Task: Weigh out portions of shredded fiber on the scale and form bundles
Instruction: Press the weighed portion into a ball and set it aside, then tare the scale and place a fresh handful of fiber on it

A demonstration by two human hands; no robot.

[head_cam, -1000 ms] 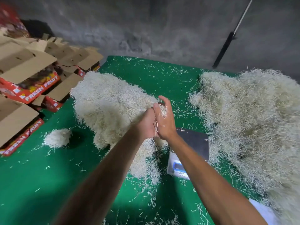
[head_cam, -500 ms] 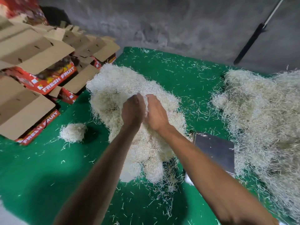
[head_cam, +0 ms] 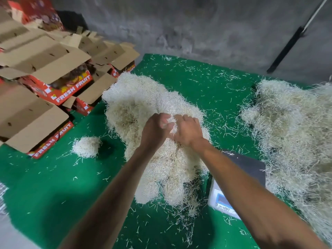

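Fiber is being worked over the middle heap (head_cam: pixel 154 123) on the green mat (head_cam: pixel 53 191), left of the scale (head_cam: pixel 249 169), whose platform is bare. The left hand (head_cam: pixel 155 131) and right hand (head_cam: pixel 187 131) meet, fingers curled around one tuft. Compress the strands evenly, tuck in loose ends, and keep stray fiber off the scale.

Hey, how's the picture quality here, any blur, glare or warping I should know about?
Head view: wide-angle warping bends the green table edges; both hands, left hand and right hand, are slightly motion-blurred; the scale display is unreadable; lighting is dim, with no strong glare.
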